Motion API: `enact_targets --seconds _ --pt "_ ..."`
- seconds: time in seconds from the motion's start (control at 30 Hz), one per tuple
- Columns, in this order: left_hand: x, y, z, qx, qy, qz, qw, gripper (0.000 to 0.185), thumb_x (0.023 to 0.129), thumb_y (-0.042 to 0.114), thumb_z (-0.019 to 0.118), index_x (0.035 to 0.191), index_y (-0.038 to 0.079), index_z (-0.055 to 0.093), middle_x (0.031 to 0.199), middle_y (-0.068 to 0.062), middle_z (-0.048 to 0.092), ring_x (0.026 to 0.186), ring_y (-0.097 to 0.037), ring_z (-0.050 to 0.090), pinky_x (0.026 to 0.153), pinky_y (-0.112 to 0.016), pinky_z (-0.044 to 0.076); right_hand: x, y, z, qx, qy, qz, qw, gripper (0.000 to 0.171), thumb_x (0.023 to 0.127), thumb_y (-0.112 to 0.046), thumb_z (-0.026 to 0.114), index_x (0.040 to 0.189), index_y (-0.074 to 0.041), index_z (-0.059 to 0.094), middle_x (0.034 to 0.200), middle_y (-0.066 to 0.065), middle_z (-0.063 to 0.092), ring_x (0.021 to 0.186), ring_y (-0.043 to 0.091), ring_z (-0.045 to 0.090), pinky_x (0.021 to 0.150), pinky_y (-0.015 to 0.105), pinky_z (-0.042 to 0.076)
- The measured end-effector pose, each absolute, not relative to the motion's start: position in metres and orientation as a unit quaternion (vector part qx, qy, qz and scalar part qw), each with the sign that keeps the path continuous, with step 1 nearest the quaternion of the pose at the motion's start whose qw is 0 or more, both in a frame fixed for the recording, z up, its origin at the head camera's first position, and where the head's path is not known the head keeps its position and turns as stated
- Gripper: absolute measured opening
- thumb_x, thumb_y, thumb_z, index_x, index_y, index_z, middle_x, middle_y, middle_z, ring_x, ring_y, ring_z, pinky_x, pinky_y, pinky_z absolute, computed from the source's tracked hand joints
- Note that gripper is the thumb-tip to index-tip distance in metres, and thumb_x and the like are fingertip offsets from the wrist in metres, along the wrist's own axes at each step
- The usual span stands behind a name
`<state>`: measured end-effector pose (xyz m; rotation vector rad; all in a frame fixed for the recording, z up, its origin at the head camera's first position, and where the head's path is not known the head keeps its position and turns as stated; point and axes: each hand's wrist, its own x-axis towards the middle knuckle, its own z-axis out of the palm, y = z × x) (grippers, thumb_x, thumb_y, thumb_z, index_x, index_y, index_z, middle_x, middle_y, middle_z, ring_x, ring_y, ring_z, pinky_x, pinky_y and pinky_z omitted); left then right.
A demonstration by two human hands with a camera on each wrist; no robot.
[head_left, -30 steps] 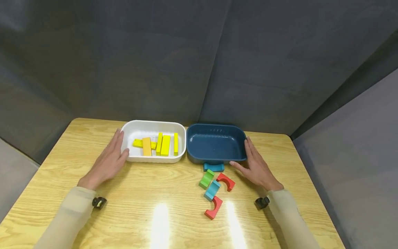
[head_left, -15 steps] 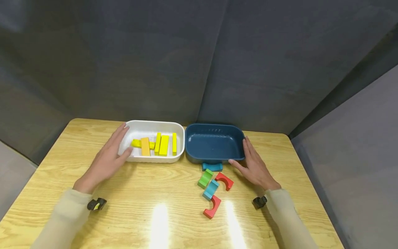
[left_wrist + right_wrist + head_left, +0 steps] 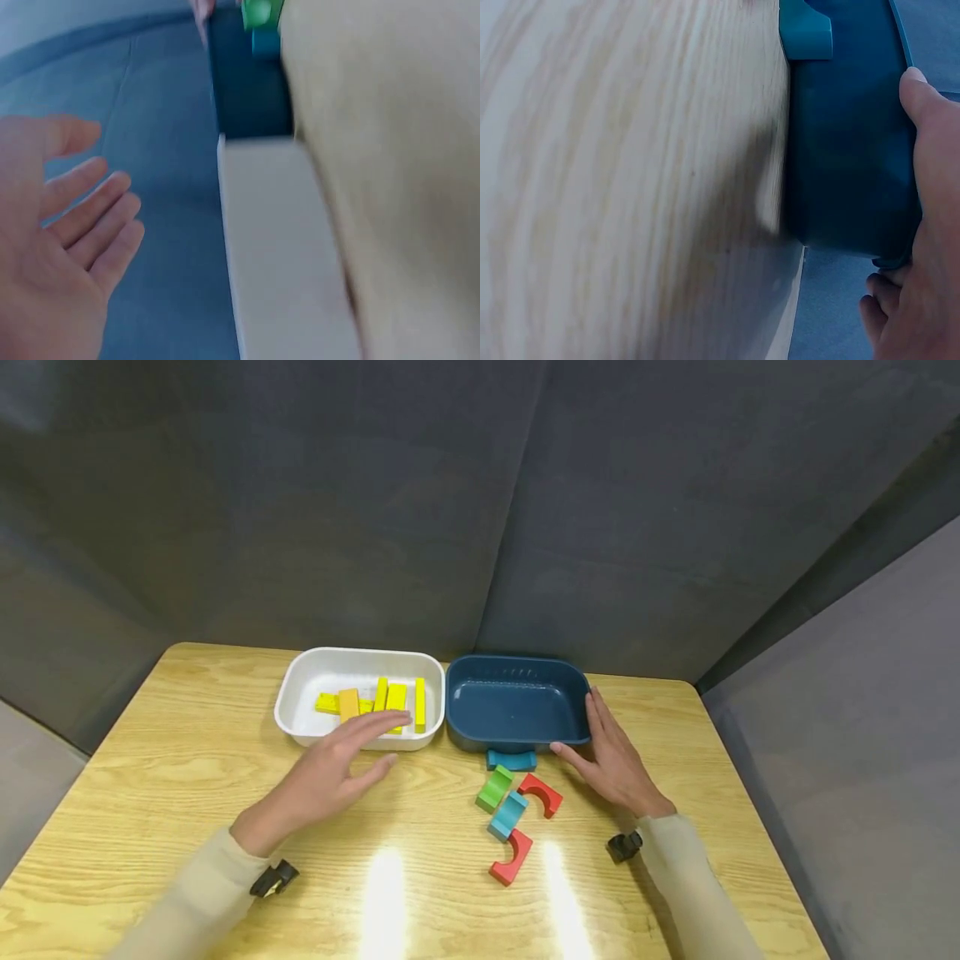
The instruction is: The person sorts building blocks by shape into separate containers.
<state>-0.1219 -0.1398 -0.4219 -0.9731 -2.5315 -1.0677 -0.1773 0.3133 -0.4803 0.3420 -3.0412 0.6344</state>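
My left hand [image 3: 318, 781] hovers over the front edge of a white tray [image 3: 300, 685], fingers extended and thumb apart, holding nothing. In the left wrist view the same hand [image 3: 67, 232] hangs clear of the tray's outer wall [image 3: 274, 232]. Several yellow blocks [image 3: 419, 705] and an orange block [image 3: 348, 702] lie in the tray, partly hidden by that hand. My right hand [image 3: 622, 768] rests against the right front corner of a dark blue tray [image 3: 517, 702]. Its thumb is by the front rim, and its fairly straight fingers lie along the side wall.
In front of the blue tray lie a blue arch block [image 3: 512, 761], a green one [image 3: 495, 789], a lighter blue one [image 3: 508, 816] and two red arches [image 3: 513, 860]. Both trays stand near the back edge of the wooden table [image 3: 420, 910], before a dark curtain.
My left hand has left the white tray's left side and moved right, across its front edge. The right hand stays at the blue tray's corner. Trays and blocks look unmoved.
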Motion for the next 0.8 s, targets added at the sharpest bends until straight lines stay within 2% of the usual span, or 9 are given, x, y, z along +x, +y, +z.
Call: enact_targets --seconds 0.17,0.37,0.63,0.8 --pt "-0.117 -0.106 -0.434 -0.382 -0.853 -0.357 0.018 0.057 0.102 0.025 0.076 0.155 0.018 0.058 0.159 0.002 0.057 0.148 -0.021 0.052 0.119 -0.047 0.047 -0.177 0.314 -0.479 0.111 -0.973 0.200 0.011 0.109 0.101 -0.067 0.060 0.173 -0.009 0.002 0.181 0.007 -0.006 0.164 0.044 0.013 0.126 0.071 0.023" --pt "-0.121 -0.071 -0.452 -0.380 -0.862 -0.327 -0.079 0.057 0.106 0.027 0.069 0.160 0.020 0.053 0.164 0.000 0.051 0.151 -0.019 0.047 0.120 -0.046 0.046 -0.178 0.313 -0.479 0.107 -0.975 0.197 0.012 0.108 0.101 -0.067 0.059 0.173 -0.009 0.003 0.181 0.012 -0.001 0.163 0.045 0.015 0.126 0.071 0.023" --pt "-0.131 -0.040 -0.469 -0.411 -0.869 -0.260 -0.087 0.062 0.109 0.020 0.059 0.167 0.011 0.040 0.175 -0.002 0.033 0.159 -0.021 0.034 0.125 -0.043 0.039 -0.178 0.314 -0.479 0.104 -0.976 0.193 0.006 0.109 0.101 -0.068 0.059 0.173 -0.009 0.002 0.181 0.010 -0.003 0.164 0.044 0.014 0.126 0.070 0.023" --pt "-0.135 -0.032 -0.472 -0.435 -0.872 -0.213 -0.068 0.060 0.110 0.014 0.053 0.167 0.006 0.036 0.176 -0.008 0.029 0.162 -0.026 0.030 0.129 -0.041 0.033 -0.179 0.313 -0.480 0.105 -0.975 0.196 0.007 0.108 0.101 -0.067 0.060 0.173 -0.009 0.003 0.181 0.010 -0.002 0.164 0.044 0.014 0.126 0.071 0.023"
